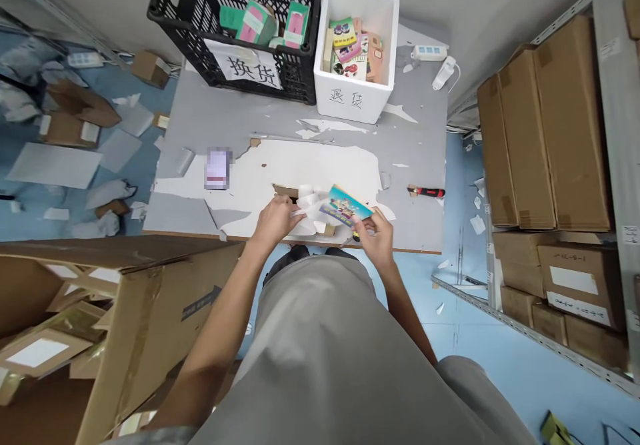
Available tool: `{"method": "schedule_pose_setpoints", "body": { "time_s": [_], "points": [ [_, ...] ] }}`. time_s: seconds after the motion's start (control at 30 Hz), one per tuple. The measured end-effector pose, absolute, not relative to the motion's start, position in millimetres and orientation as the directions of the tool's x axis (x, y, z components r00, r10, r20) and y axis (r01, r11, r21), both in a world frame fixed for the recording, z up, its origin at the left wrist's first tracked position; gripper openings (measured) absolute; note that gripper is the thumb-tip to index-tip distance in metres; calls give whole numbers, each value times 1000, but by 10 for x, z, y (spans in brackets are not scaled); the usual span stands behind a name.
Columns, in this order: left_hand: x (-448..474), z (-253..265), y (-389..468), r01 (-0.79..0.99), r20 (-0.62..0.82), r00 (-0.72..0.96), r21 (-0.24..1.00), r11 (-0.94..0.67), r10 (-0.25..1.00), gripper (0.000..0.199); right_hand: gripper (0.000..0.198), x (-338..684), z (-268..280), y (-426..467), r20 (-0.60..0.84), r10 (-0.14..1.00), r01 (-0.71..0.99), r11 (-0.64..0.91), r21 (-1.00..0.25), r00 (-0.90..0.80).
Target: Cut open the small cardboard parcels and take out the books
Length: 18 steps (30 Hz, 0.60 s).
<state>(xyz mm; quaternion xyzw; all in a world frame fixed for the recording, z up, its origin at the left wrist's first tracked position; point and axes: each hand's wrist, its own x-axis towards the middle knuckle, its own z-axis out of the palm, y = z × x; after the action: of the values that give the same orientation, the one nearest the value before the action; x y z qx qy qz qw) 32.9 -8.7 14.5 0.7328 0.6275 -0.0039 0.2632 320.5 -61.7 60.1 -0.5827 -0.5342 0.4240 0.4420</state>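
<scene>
In the head view, my right hand (379, 237) is closed on a small, flat, colorful printed packet (345, 205), blue with cartoon-like figures, tilted above the table's front edge. Whether it is a thin box or a booklet I cannot tell. My left hand (277, 220) pinches crumpled white wrapping (311, 203), which reaches across to the packet. Brown cardboard (286, 192) shows beside my left fingers, partly hidden by the wrapping. A dark and yellow object lies partly hidden at my right fingertips.
On the table (415, 145) stand a black crate (195, 51) and a white foam box (355, 101), both holding small packages. A red-black utility knife (427, 192) lies right, a phone (217, 169) left. A big carton (165, 311) is near left; shelved cartons (573, 125) stand right.
</scene>
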Motion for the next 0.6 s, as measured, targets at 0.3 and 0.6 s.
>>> {"method": "schedule_pose_setpoints", "body": {
  "time_s": [0.3,0.6],
  "points": [
    [-50,-17,-143,824,-229,171,566,-12,958,45,31,2486,436,-347,-218,948,755,34,-655,-232],
    [-452,-212,-368,844,-363,304,532,-72,881,57,40,2054,668,-23,-492,851,967,66,-247,-183]
  ]
}}
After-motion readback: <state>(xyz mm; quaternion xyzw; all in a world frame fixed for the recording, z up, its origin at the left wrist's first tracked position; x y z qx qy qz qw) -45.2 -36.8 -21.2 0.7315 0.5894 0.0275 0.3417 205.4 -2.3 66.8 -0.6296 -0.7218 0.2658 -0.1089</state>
